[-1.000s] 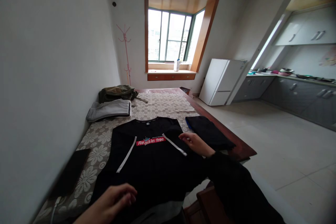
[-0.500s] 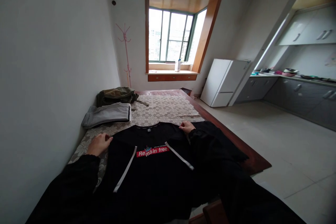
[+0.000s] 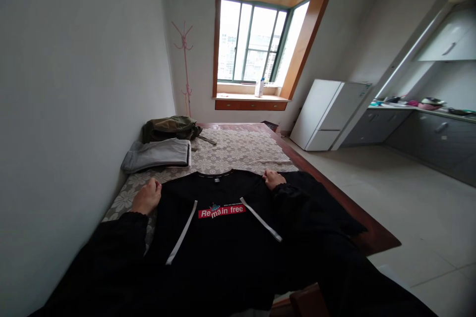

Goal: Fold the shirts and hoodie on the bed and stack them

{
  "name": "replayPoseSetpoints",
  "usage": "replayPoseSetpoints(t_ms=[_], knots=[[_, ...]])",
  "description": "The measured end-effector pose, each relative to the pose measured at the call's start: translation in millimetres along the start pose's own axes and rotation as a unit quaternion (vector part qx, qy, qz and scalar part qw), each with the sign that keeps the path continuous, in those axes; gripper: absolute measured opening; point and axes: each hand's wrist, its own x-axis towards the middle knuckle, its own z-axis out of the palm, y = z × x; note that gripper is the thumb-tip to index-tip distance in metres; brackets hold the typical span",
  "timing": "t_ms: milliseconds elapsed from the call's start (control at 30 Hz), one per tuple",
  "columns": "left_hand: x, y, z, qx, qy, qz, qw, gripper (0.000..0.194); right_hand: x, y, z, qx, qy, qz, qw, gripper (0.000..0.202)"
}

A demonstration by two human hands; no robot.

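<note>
A black shirt [image 3: 223, 247] with a red "Remain free" print and two pale stripes lies spread over the near part of a table with a floral cloth [image 3: 238, 148]. My left hand [image 3: 147, 197] pinches the shirt at its left shoulder, fingers closed. At the right shoulder my right hand [image 3: 273, 179] has its fingers closed on the fabric. The neckline lies between the two hands. More dark fabric stretches right of my right hand, partly hidden by my black sleeve.
Folded grey clothing [image 3: 158, 154] and an olive backpack [image 3: 171, 129] sit along the left wall. A reddish table edge [image 3: 383, 237] runs along the right. Beyond stand a pink coat rack [image 3: 186, 67] and a white fridge [image 3: 323, 114]. A brown wooden piece [image 3: 308, 301] is at the bottom.
The camera view has shifted, so the room and table appear slightly further right. My left hand has risen slightly with the shirt's left shoulder; my right hand keeps its place on the shirt.
</note>
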Motion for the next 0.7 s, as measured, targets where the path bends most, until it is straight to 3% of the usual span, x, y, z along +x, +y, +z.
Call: replayPoseSetpoints(t_ms=[200,400,567,700], knots=[[8,1,2.2,-0.038,0.004,-0.01,0.999,0.025,-2,-2,-2,-0.005,0.002,0.015,1.0,0.022],[-3,9,2.2,-0.027,0.047,0.023,0.998,0.032,-13,-10,-8,-0.007,0.023,0.004,1.0,0.03],[-33,11,2.3,0.001,0.069,0.086,0.994,0.053,-48,-17,7,-0.009,0.053,-0.061,0.997,0.061],[-69,22,24.4,0.042,0.004,0.149,0.988,0.066,-78,-29,37,-0.005,0.038,-0.094,0.995,0.085]])
